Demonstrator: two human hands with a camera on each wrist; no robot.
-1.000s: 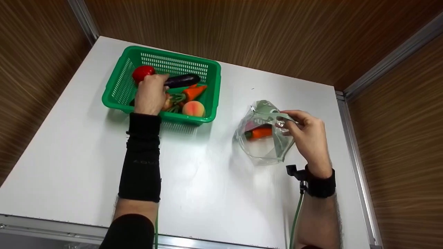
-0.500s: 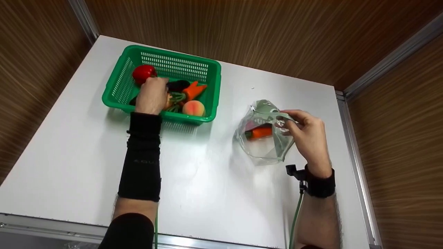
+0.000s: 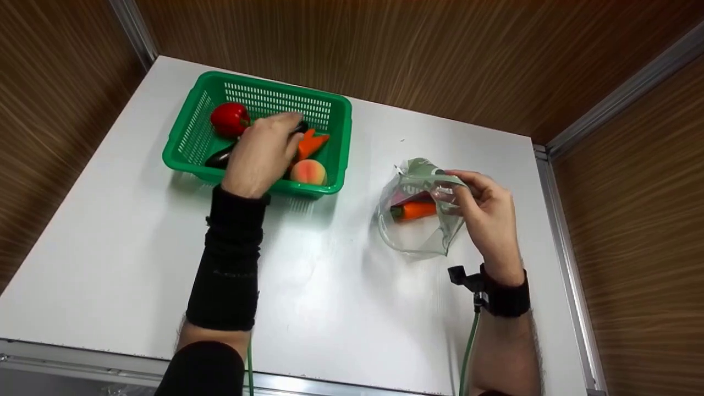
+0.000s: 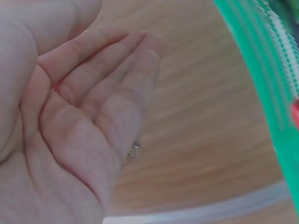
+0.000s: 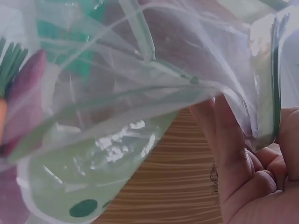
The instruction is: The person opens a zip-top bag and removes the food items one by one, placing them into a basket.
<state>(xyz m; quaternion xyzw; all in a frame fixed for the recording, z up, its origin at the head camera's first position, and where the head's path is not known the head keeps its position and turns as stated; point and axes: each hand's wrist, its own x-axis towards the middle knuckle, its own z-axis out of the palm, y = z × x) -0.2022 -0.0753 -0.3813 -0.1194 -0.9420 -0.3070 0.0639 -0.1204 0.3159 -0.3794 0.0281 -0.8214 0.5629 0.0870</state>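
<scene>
My left hand hovers over the green basket with its fingers extended, and in the left wrist view its palm holds nothing. Beneath the fingers shows the dark end of an eggplant; the hand covers the rest. Another dark, glossy vegetable lies left of the wrist. Around them in the basket are a red bell pepper, an orange carrot and a peach. My right hand pinches the rim of a clear plastic bag. Inside the bag lies a carrot beside something purple-red.
The white table carries both the basket and the bag. Wood-grain panels stand behind and at the sides. A green cable runs from the right wrist strap toward the front edge.
My left hand has lowered an eggplant into the basket, let it go and shifted right with straighter fingers. My right hand keeps its pinch, and the bag has moved slightly.
</scene>
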